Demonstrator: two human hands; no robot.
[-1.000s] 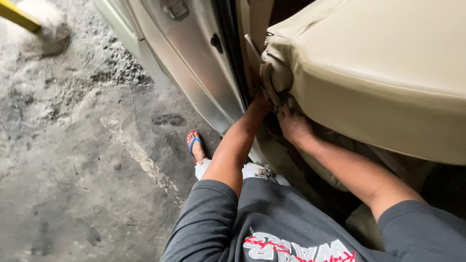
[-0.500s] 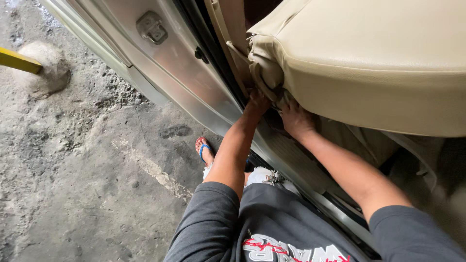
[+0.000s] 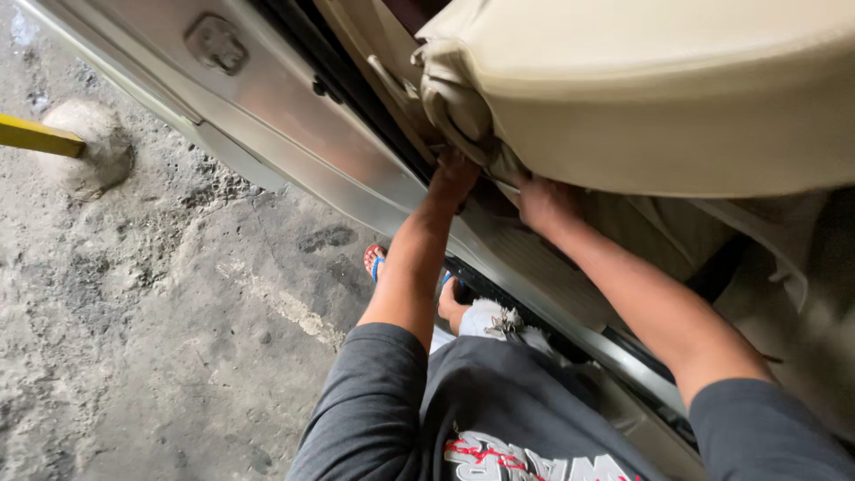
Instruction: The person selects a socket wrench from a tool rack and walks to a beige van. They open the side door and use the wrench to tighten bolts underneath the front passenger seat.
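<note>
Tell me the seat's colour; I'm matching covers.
Cream-beige; the seat shows in the head view, both hands at its lower edge.

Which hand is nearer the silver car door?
The left hand, reaching under the front corner of the beige seat beside the silver car door. The right hand is farther inside.

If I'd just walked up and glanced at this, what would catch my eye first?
Probably the big cream car seat filling the upper right, with both bare hands reaching under its front corner: the left hand and the right hand side by side. Next, the silver car door sill running diagonally across the picture, and the yellow bar set in a concrete lump at the left edge on the rough grey floor.
</note>
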